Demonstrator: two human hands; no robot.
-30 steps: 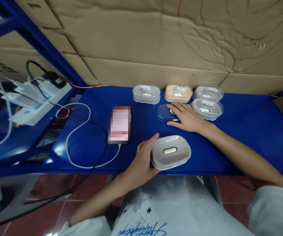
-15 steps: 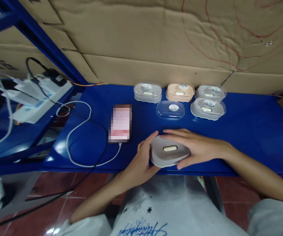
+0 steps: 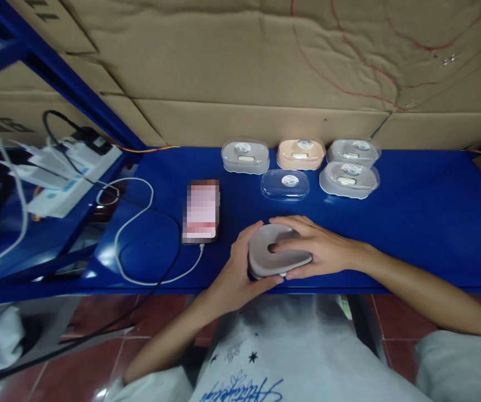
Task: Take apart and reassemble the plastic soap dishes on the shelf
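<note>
My left hand (image 3: 243, 265) is wrapped round the left side of a grey oval plastic box (image 3: 261, 240), its thumb along the near edge. The right hand (image 3: 313, 245) grips the box from the right. One of its fingers reaches over the top to a dark slot in the middle. Any pale insert in that slot is hidden or out of it. A small white bit shows under the near rim, too little to name. Beyond the hands lies a clear oval lid (image 3: 284, 187) with a round label.
Lidded boxes stand at the back: grey (image 3: 245, 162), peach (image 3: 301, 159), and two grey ones (image 3: 349, 187) at the right. A phone (image 3: 201, 212) with a white charging cable (image 3: 117, 245) lies left. A power strip (image 3: 75, 184) is farther left. Cardboard (image 3: 224, 67) backs the blue table (image 3: 424, 223).
The right hand's finger has moved onto the middle of the box, where a pale insert showed before. The box's top is turned slightly, and both hands keep hold.
</note>
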